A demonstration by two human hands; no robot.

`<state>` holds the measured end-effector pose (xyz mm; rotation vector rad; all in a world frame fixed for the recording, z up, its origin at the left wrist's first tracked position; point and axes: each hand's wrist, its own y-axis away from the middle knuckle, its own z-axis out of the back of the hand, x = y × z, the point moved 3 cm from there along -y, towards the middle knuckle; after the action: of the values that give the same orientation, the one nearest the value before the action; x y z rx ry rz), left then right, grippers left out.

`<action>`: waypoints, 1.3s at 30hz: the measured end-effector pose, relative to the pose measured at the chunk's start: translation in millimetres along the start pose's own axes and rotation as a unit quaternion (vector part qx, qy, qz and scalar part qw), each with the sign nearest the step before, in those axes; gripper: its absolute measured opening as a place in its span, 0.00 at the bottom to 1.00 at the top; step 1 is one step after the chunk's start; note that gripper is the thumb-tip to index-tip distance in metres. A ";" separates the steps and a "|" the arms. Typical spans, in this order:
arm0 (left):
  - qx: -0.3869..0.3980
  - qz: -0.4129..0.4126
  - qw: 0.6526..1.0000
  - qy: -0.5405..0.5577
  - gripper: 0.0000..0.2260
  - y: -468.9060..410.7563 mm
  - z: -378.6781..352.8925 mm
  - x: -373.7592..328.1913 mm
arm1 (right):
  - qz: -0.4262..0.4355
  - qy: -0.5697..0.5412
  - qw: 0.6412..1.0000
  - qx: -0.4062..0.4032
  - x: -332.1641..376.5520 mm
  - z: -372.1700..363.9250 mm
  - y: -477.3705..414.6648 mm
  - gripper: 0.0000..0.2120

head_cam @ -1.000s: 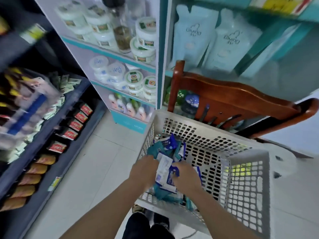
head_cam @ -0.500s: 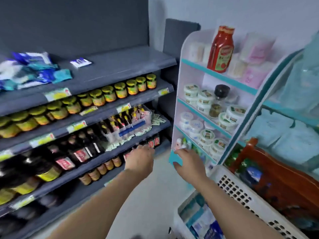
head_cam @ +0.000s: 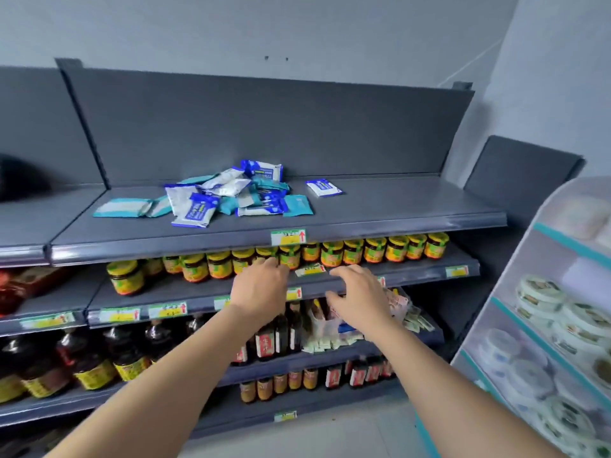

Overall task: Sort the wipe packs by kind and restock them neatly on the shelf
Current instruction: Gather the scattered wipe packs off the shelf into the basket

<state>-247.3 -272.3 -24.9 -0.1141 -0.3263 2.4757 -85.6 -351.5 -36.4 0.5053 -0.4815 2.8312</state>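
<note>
A loose heap of wipe packs (head_cam: 231,193), blue-and-white ones mixed with teal ones, lies on the grey top shelf (head_cam: 380,213). One blue-and-white pack (head_cam: 323,187) lies apart to the right of the heap, and a flat teal pack (head_cam: 124,207) lies at its left end. My left hand (head_cam: 259,287) and my right hand (head_cam: 358,297) are both raised in front of the jar shelf, below the top shelf. Their fingers are loosely spread and they hold nothing. Neither hand touches a pack.
A row of yellow-lidded jars (head_cam: 330,252) fills the shelf under the wipes. Dark bottles (head_cam: 99,355) and small sachets stand lower down. A white rack with teal edges (head_cam: 545,325) holding round tubs stands at the right. Grey back panels close off the shelves.
The view has swung from the basket on the chair up to the shelves. Both hands left the packs in the basket and rose empty toward the top shelf.
</note>
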 end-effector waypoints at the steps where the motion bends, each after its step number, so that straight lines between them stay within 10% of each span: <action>1: -0.007 0.006 1.000 -0.005 0.08 -10.1 3.7 16.1 | 0.006 -0.004 1.000 -0.001 10.6 -3.8 -17.3 0.21; 23: 0.011 0.145 0.988 -0.059 0.17 -246.1 -11.6 222.4 | 0.062 0.022 0.996 0.057 68.7 -87.4 -333.2 0.22; 35: 0.150 0.307 0.940 0.015 0.51 -318.8 -66.1 303.5 | 0.080 0.041 0.985 0.146 59.5 -144.0 -444.6 0.31; 39: 0.145 0.280 0.949 0.011 0.43 -333.1 -69.0 313.1 | 0.078 0.043 0.986 0.139 63.6 -153.4 -462.8 0.32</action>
<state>-292.0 187.5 -5.9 -0.1242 0.1039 3.0502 -62.5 139.4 -20.3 0.4061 -0.1128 3.0757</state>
